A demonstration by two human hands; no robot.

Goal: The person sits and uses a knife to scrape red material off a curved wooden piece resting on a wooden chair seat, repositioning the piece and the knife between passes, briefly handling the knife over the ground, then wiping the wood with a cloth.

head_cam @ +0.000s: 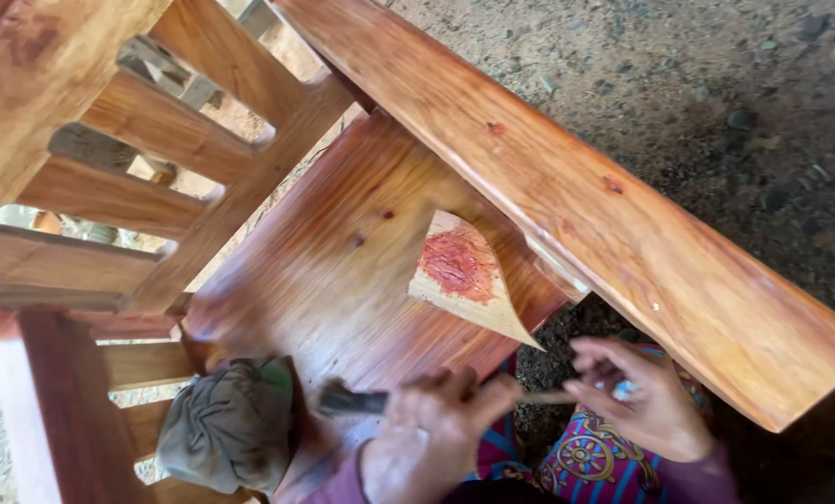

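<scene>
The left hand [433,431] is gripping a dark-bristled brush [354,400] over the reddish varnished wooden seat [343,280] — strokes should be following the grain; the right hand [643,397], half-curled, is pinching something small.

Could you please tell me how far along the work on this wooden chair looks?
Done: the seat and armrest look glossy and reddish, with red filler dabbed on a pale scrap. In hand: the left hand grips a dark tool over the seat's front edge; the right hand holds something small. Left: the slats look paler.
</scene>
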